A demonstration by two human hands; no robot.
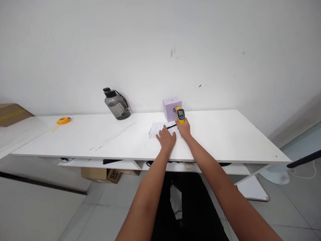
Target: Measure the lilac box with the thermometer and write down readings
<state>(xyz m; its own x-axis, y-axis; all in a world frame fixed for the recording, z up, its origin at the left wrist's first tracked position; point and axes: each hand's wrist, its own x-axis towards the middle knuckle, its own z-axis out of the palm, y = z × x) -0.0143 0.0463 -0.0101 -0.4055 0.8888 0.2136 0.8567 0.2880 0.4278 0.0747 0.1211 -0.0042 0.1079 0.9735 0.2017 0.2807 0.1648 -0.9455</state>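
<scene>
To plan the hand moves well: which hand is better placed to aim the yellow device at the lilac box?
Probably the right hand: it holds the yellow device near the lilac box, while the left hand rests on the paper.

— Count around the left hand and right hand.
— Find two hands at centre, one paper, one black stick.
— Toward twelve?
— Add one purple box; toward one o'clock, one yellow thermometer.
— Toward nine?
— One tape measure, one carton; toward ten, one bottle.
</scene>
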